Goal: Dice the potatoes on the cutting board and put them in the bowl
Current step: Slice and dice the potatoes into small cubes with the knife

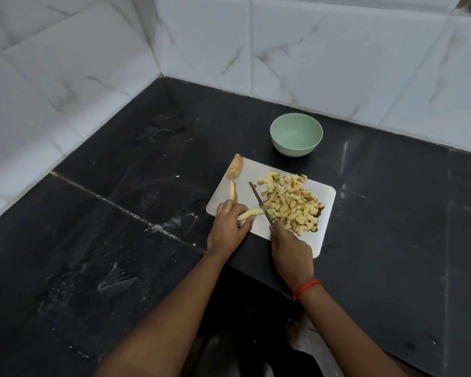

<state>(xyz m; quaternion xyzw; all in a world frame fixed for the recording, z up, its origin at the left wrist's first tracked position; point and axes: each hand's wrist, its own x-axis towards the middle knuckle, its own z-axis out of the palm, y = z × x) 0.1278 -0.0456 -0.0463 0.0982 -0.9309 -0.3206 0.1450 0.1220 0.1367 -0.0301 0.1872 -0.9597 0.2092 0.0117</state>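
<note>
one bowl (294,150), one board (327,195), one knife (260,203), three potato strips (253,212)

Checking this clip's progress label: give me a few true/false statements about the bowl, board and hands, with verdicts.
The green bowl holds diced potato. False: it is empty; the potato dice lie on the cutting board.
The right hand grips the knife. True.
The left hand holds a potato strip on the board. True.
No uncut potato is left. False: a potato wedge lies at the board's far left corner.
</note>
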